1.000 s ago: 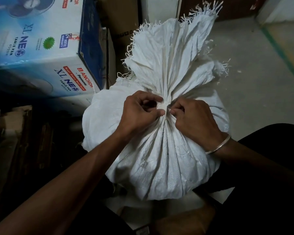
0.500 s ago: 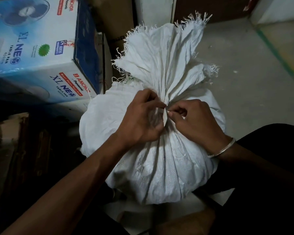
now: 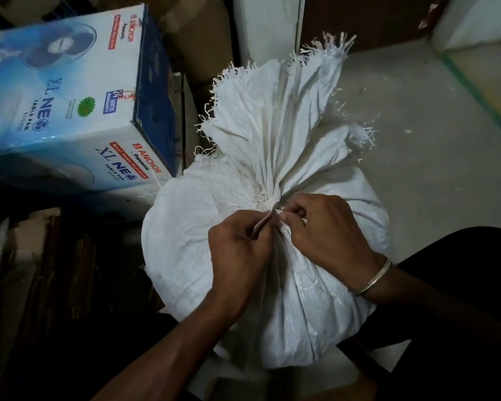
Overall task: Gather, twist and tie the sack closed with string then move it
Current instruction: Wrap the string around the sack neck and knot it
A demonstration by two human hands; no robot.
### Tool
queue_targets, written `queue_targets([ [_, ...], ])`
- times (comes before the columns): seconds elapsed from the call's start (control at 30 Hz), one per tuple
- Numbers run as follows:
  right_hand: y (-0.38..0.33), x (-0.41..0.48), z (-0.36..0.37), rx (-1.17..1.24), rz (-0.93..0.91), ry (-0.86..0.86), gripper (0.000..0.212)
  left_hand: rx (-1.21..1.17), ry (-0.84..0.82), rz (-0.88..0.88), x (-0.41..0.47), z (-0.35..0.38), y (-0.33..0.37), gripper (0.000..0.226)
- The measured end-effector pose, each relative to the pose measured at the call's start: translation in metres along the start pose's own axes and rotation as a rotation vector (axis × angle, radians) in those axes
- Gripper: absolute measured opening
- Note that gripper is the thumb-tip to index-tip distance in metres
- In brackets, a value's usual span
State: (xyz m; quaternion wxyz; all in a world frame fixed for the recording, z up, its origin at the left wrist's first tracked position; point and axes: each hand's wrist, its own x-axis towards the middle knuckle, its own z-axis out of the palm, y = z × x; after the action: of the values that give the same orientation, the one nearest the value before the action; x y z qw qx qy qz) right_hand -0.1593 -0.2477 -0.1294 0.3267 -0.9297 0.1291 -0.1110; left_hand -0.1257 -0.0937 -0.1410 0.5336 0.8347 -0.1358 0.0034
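concrete floor (image 3: 417, 146) under a bulging white woven sack (image 3: 191, 244) (frayed mouth fanned out); at its cinched neck, left hand (image 3: 237, 256) and right hand (image 3: 327, 235) each pinch string (image 3: 262, 224); glossy box (image 3: 70, 96) left of it.

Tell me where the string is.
In the head view, the string sits mid-frame at the gathered neck of the sack, pinched between the left hand and the right hand.

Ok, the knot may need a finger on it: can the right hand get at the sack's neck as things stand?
Probably yes. The right hand pinches the string right beside the neck, with nothing between them; only its grip on the string keeps it busy.
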Motion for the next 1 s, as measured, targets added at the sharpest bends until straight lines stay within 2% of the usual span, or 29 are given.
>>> queue_targets([
  [0.33,-0.006,-0.006,0.024,-0.056,-0.024,0.075,0.007,0.104,0.116,0.128,-0.008,0.01,-0.004,0.028],
  [0.43,-0.009,-0.007,0.03,-0.066,-0.039,0.091,0.005,0.122,0.152,0.135,-0.005,0.012,-0.007,0.027],
  [0.57,-0.003,0.001,0.029,-0.11,-0.018,0.047,0.011,0.142,0.121,0.16,-0.012,0.015,-0.01,0.026],
  [0.7,-0.003,0.003,0.02,0.018,-0.043,0.022,0.006,0.015,0.119,0.011,-0.003,0.008,-0.011,0.012],
  [0.77,-0.005,0.003,0.015,0.082,-0.044,0.017,0.014,-0.027,0.112,-0.046,0.003,0.003,-0.009,0.008],
  [1.0,-0.011,-0.006,0.009,-0.13,-0.104,0.015,0.017,-0.136,0.019,-0.225,0.01,-0.002,-0.023,0.007],
])
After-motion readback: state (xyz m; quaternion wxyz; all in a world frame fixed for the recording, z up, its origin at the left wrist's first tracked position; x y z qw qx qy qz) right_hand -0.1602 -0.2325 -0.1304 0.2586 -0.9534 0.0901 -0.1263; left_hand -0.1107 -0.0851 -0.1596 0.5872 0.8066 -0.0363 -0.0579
